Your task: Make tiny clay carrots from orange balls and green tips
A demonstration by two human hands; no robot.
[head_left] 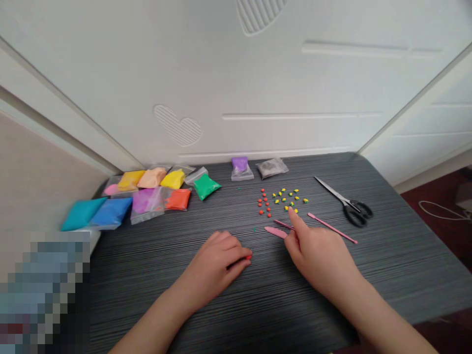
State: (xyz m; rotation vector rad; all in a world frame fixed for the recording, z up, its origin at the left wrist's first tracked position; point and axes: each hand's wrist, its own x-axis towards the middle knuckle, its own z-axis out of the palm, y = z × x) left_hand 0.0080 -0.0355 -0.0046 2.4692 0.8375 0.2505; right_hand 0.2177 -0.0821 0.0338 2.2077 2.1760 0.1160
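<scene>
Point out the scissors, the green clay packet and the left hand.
Scissors (356, 207): head view, on the black handle.
Green clay packet (206, 187): head view, middle of the green clay.
Left hand (220, 258): head view, back of the hand.

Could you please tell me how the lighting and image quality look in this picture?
Head view: soft light; faint shadow on the tabletop beneath the right hand; wide-angle stretch towards the edges; blocky pixelation in the lower left corner; tiny yellow-green pieces look soft.

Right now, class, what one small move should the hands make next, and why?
Perhaps ease the right hand back slightly: its forefinger reaches in at the small yellow-and-green pieces and could nudge them, while the left hand pinches a red bit.
</scene>
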